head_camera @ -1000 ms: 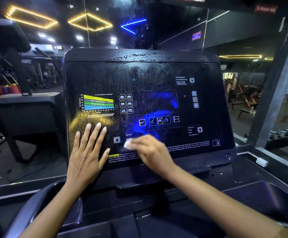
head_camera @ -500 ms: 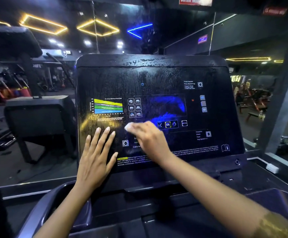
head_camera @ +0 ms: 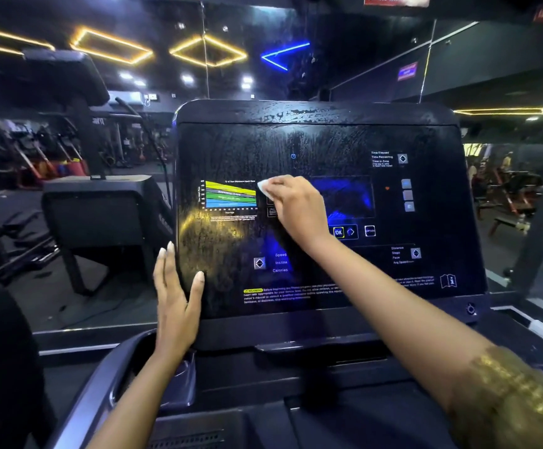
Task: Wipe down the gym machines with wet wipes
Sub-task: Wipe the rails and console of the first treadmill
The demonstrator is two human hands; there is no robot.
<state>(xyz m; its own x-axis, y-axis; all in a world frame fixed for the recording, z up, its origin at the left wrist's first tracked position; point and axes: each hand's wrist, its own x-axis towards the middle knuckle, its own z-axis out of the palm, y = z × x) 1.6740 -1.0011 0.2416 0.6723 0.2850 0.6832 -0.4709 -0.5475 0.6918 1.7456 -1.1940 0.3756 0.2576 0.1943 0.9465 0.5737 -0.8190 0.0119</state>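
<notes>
Item: wet wipe (head_camera: 263, 187), white; judged soft, limp and light, best kept bunched under the fingertips. Location: pressed to the console (head_camera: 328, 140), beside the coloured chart (head_camera: 230, 195). Right hand (head_camera: 296, 209) pinched it, fingers curled. Left hand (head_camera: 174, 299) rested straight-fingered on the console's left edge.

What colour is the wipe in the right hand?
White; the head view shows the wet wipe held by the right hand.
</notes>
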